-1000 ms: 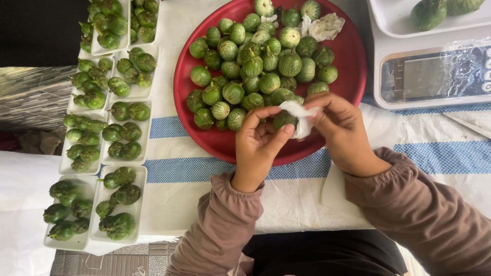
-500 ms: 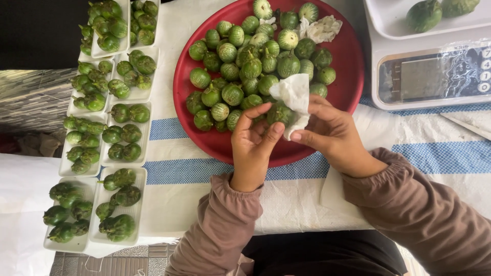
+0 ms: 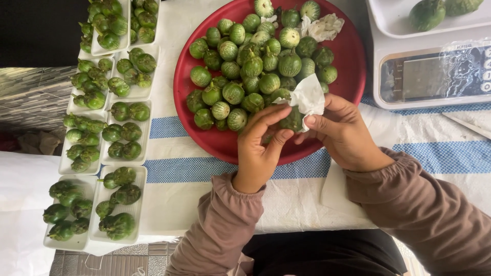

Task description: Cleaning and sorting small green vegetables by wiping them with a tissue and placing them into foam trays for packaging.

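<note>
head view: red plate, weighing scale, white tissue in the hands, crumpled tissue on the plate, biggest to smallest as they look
1. red plate, widest by far.
2. weighing scale, though cut off by the frame edge, so its full size is unsure.
3. white tissue, held over a green fruit.
4. crumpled tissue, looking close to the held one.

Both hands raised close together, left hand [image 3: 261, 148] fingers curled, right hand [image 3: 345, 134] pinching, sleeved forearms angled inward

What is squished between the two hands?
In the head view, a small round green eggplant wrapped in white tissue sits between the left hand and right hand.
</note>
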